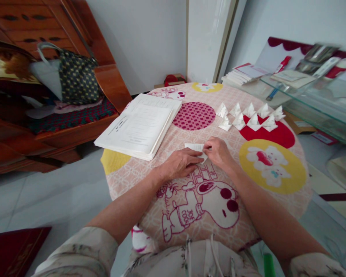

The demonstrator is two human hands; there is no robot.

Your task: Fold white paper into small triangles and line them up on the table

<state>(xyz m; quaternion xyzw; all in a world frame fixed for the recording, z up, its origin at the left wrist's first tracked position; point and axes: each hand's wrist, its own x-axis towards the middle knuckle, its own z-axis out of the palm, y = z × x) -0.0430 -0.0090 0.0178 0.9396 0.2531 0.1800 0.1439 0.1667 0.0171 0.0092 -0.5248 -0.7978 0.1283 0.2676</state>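
Note:
A small piece of white printed paper [193,147] lies on the round table's patterned cloth [150,169]. My left hand [181,163] lies flat over its near left part, fingers stretched along it. My right hand [219,152] pinches the paper's right edge with curled fingers. Beyond the hands, several folded white paper shapes [249,116] stand in two rows on the cloth. A thick stack of printed sheets [140,127] rests at the table's left.
A wooden bench [75,127] with a patterned bag [76,77] stands at the left. A glass-topped cabinet [314,100] with booklets and packets runs along the right. A dark red board [14,250] lies on the floor at lower left.

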